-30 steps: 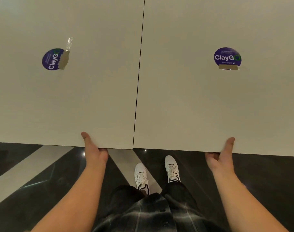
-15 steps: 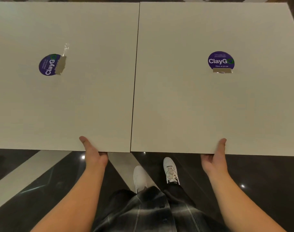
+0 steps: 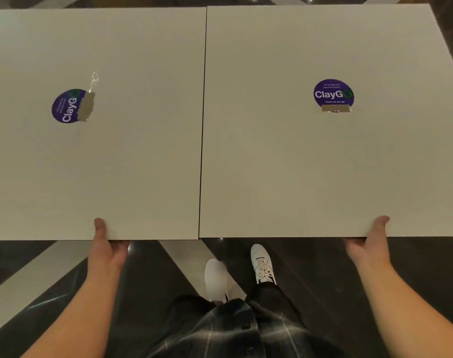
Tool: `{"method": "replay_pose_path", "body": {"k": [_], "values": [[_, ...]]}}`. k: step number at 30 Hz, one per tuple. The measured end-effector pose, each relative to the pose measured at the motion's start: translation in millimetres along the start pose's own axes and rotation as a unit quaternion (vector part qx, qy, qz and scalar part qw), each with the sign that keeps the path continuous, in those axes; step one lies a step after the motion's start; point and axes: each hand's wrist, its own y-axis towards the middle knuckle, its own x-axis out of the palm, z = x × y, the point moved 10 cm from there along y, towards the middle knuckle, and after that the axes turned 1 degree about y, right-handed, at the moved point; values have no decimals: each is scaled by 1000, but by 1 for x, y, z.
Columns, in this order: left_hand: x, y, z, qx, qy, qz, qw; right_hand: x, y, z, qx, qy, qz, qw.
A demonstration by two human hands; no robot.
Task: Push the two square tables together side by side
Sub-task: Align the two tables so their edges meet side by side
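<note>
Two white square tables stand side by side, their inner edges touching along a thin dark seam. The left table (image 3: 132, 156) carries a round purple sticker with tape. The right table (image 3: 297, 177) has a matching sticker. My left hand (image 3: 108, 248) grips the near edge of the left table, thumb on top, fingers underneath. My right hand (image 3: 370, 244) holds the near edge of the right table the same way. The two near edges are almost level, the right one a little farther from me.
Below the tables lies a dark glossy floor (image 3: 310, 275) with a pale stripe (image 3: 26, 282) running diagonally at the left. My white shoes (image 3: 261, 264) and dark trousers are just behind the seam.
Both hands have slid outward along the near edges, the right one much farther right. The tables now sit lower in view, with their far edges showing.
</note>
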Motion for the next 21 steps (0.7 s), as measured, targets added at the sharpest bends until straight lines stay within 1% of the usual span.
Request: {"method": "replay_pose_path", "body": {"k": [2, 4, 12, 14, 15, 16, 17, 18, 19, 20, 21], "values": [[3, -5, 0, 3, -3, 2, 1000, -3, -2, 2, -7, -14, 33, 999], [4, -6, 1, 5, -10, 6, 1000, -7, -4, 2, -12, -4, 50, 999], [1, -1, 2, 22, 31, 11, 999, -11, -7, 2, -11, 7, 66, 998], [-10, -2, 1, 4, 90, 44, 995, -12, -8, 1, -4, -3, 63, 998], [-13, -5, 1, -11, 170, 52, 984, -10, -9, 1, 1, -20, 56, 998], [-17, -8, 4, -24, 299, 49, 953, -9, -10, 0, 1, -55, 52, 997], [-16, -15, 10, -30, 464, 31, 885, -10, -13, -2, -11, -111, 52, 992], [-14, -19, 20, 2, 621, 20, 783, -14, -17, -6, -34, -185, 60, 980], [-1, -29, 37, 75, 745, 20, 662, -21, -24, -13, -68, -285, 85, 952], [23, -42, 45, 164, 799, 6, 579, -26, -34, -22, -116, -399, 110, 903], [50, -59, 46, 244, 802, -9, 545, -27, -47, -31, -161, -501, 133, 840]]}}
